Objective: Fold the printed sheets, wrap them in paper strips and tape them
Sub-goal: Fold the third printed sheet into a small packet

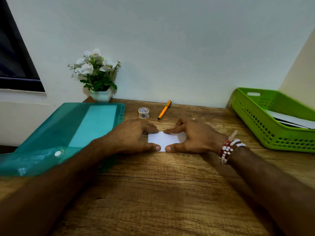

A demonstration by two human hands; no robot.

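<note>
Folded white sheet (162, 140) lies flat on the wooden counter (153, 193), mid-counter, between your hands. Your left hand (133, 135) covers its left edge, with the thumb at the near edge and the index finger at the far corner; both are extended, spread apart and pressing down. Your right hand (196, 137) mirrors this on the right side, thumb and index finger straight and apart on the sheet, the other fingers (180, 122) curled clear of it. Beaded bracelets (228, 149) on your right wrist.

Behind the sheet: tape roll (143, 112) lying flat, orange pen (164, 109) near it, not touching. Teal plastic folder (68, 133) at left, partly under your left forearm. Green basket (255, 120) at right holds white papers (289, 120). Potted white flowers (100, 74) stand against the wall.
</note>
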